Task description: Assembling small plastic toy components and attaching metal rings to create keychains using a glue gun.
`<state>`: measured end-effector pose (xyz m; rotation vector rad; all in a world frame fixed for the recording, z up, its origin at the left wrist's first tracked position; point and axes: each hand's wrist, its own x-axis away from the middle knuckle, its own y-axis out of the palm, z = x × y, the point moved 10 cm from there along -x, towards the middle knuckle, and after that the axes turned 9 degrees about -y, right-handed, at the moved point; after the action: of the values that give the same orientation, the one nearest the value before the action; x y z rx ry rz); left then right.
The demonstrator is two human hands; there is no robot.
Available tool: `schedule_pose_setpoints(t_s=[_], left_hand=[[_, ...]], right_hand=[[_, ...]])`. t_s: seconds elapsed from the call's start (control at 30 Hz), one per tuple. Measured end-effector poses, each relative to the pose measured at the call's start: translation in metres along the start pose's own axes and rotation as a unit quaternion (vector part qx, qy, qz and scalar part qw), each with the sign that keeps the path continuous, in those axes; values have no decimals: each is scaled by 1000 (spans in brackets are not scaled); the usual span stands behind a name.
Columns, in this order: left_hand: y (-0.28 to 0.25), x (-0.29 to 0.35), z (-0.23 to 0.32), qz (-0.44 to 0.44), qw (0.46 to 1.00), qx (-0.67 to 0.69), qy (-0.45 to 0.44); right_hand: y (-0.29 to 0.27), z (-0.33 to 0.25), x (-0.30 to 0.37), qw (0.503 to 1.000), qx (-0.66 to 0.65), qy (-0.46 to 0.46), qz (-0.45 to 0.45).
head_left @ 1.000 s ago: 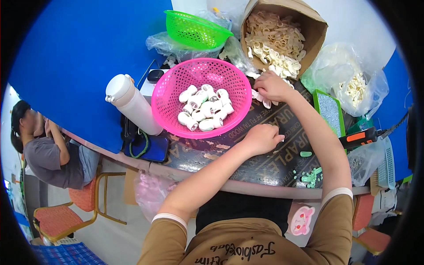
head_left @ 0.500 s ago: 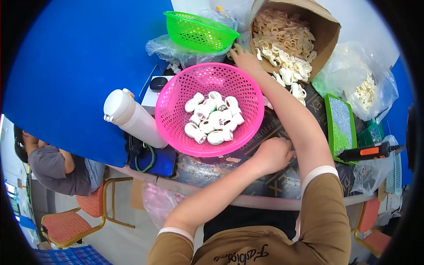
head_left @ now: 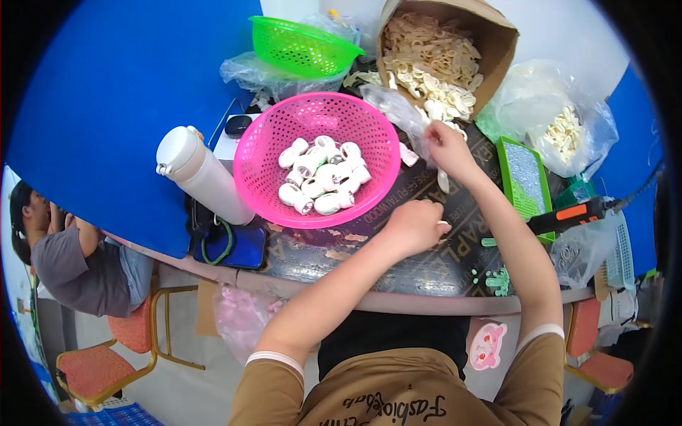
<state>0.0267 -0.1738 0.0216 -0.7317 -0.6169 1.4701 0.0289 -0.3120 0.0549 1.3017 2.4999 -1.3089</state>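
Note:
My left hand (head_left: 414, 228) is closed low over the dark tabletop, right of the pink basket. The end of a small white piece (head_left: 444, 225) shows at its fingers; most of it is hidden. My right hand (head_left: 450, 150) pinches the edge of a clear plastic bag (head_left: 398, 113), stretched between the pink basket and the cardboard box. In the pink basket (head_left: 249, 160) lie several rounded white plastic parts (head_left: 328, 175) with round openings. Loose white pieces (head_left: 444, 181) lie under and beside my right hand. The cardboard box (head_left: 501, 67) lies tipped, spilling cream and white pieces (head_left: 433, 78).
A green basket (head_left: 305, 50) stands at the back. To the left are a white bottle (head_left: 206, 177) and a blue phone (head_left: 245, 248). At right are a green tray (head_left: 526, 177), a black-and-orange tool (head_left: 568, 215) and a bag of white pieces (head_left: 561, 135). Green bits (head_left: 497, 282) lie near the front edge.
My right hand has come back from beside the green basket toward me, drawing the clear plastic bag along. My left hand stays closed near the same place. The view has shifted slightly.

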Motion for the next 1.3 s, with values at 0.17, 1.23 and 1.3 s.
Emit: schedule_pose_setpoints(t_s=[0.17, 1.23, 1.3], left_hand=[[-2, -3, -3, -44, 999, 21, 1], [-10, -29, -15, -33, 870, 487, -75], [-6, -35, 9, 32, 916, 399, 7]], right_hand=[[-37, 6, 62, 873, -467, 136, 40], [-130, -214, -59, 777, 116, -360, 503], [-81, -164, -181, 877, 174, -362, 263]])
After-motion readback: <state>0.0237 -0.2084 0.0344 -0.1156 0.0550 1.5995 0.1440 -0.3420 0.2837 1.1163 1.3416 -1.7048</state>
